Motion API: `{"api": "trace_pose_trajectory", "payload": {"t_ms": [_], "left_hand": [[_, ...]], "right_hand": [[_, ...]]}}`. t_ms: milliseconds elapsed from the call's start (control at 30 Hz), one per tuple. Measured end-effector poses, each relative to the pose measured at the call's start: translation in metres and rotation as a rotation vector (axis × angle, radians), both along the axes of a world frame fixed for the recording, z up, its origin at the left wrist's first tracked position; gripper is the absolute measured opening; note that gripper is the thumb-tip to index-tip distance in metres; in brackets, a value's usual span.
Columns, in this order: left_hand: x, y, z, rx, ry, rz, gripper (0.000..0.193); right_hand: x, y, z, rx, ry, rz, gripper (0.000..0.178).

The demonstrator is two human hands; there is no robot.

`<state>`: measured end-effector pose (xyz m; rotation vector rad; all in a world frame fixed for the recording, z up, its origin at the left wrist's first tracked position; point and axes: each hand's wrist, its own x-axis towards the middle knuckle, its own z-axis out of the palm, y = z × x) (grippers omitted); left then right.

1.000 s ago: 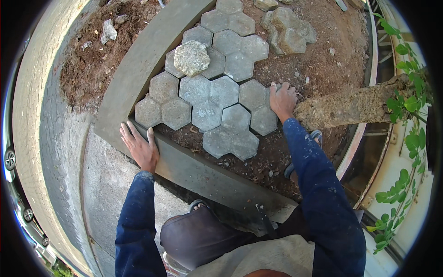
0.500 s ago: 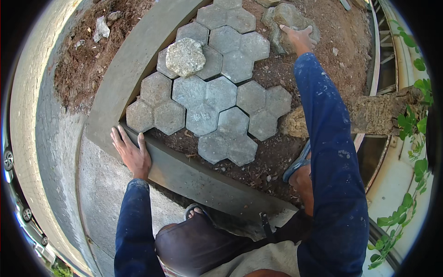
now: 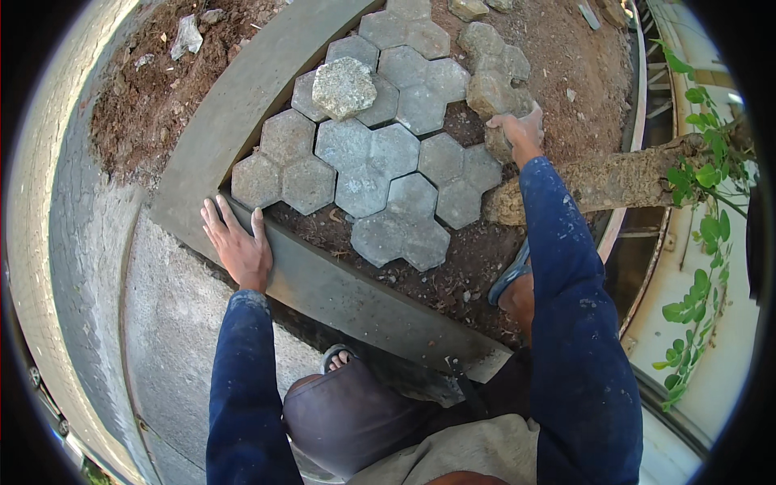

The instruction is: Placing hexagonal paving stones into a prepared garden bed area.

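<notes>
My left hand lies flat with fingers spread on the corner of the grey concrete curb. At the far right, my right hand is closed on the edge of a brown, dirt-stained paver, which the hand partly hides. Just beyond it lies another soiled paver. Left of that hand, several grey three-lobed pavers sit interlocked on the soil inside the curb. A rough pale stone rests on top of them.
A rough log or trunk juts in from the right, near leafy stems. Brown soil lies beyond the pavers. My sandalled foot stands inside the curb. Outside it are loose earth and concrete pavement.
My right hand has come nearer, from resting on the far stained piece to gripping a brown paver closer to the log. My left hand stays on the curb. The view has shifted slightly.
</notes>
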<state>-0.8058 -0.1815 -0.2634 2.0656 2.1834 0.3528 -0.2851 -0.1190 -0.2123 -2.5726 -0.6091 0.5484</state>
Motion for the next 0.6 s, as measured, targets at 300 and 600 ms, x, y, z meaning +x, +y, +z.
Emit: {"api": "trace_pose_trajectory", "payload": {"t_ms": [300, 600], "left_hand": [[-0.004, -0.002, -0.003, 0.029, 0.008, 0.000, 0.078], [-0.004, -0.003, 0.001, 0.000, -0.009, 0.006, 0.077]], "right_hand": [[-0.013, -0.024, 0.032, -0.249, -0.341, 0.210, 0.114], [-0.029, -0.030, 0.004, -0.133, -0.378, 0.428, 0.115]]}}
